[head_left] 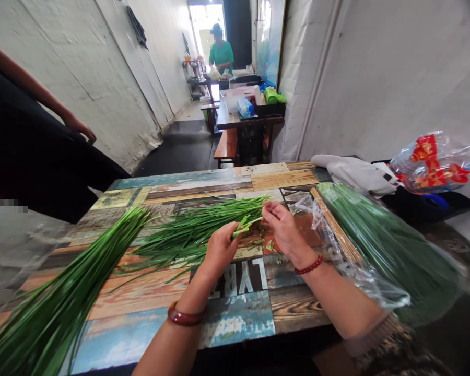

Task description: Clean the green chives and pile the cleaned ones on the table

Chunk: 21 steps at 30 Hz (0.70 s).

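Note:
My left hand [221,246] is closed around a few chive stalks [243,226], their pale ends poking out toward the right. My right hand [282,230] pinches the tip of one of these stalks between thumb and fingers. Behind both hands a loose pile of chives [191,222] lies across the patterned table [238,318]. Small trimmings [271,245] are scattered below my right hand. A larger chive bundle [86,271] stretches along the table's left side, its leaves running toward the near corner.
On the right lie a plastic-wrapped chive bundle [391,256], thin wooden sticks [337,227] and a grey cloth item [356,175]. A red-printed plastic bag [434,162] is beyond. Someone in black trousers [31,141] stands left; a person in green [221,54] is behind a far table [250,122].

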Each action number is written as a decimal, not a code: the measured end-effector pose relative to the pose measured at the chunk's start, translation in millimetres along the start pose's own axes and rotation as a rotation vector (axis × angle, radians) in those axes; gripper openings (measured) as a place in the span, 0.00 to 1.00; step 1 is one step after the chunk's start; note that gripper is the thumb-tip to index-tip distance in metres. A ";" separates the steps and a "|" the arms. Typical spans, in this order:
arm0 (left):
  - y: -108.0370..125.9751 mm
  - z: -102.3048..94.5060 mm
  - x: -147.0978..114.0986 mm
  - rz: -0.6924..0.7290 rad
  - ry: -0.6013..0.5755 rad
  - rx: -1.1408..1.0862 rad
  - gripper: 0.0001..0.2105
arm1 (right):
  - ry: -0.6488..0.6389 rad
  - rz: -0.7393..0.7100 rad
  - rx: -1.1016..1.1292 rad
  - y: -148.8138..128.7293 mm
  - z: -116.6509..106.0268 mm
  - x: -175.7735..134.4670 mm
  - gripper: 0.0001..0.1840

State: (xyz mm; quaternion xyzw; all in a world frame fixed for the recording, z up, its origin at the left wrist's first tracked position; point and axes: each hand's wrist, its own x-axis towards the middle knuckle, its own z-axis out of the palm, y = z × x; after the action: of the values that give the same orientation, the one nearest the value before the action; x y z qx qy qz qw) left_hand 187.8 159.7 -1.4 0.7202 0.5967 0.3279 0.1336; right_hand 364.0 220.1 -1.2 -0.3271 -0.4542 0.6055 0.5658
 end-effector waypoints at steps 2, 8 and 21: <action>-0.7 -1.9 -1.3 0.017 0.037 0.048 0.10 | 0.032 0.007 -0.031 -4.9 -9.4 4.7 0.15; 2.4 -10.5 -5.6 0.186 0.149 0.386 0.12 | -0.362 -0.163 -0.524 -18.6 -30.2 11.7 0.10; 26.5 -18.0 -4.9 0.265 0.053 0.744 0.07 | -0.310 -0.081 -0.329 -13.5 -19.4 1.7 0.14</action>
State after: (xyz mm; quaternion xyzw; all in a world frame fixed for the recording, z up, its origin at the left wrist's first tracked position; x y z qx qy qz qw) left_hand 196.6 144.8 26.1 0.7814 0.5799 0.1222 -0.1955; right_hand 386.6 224.5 4.2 -0.2995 -0.6412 0.5431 0.4519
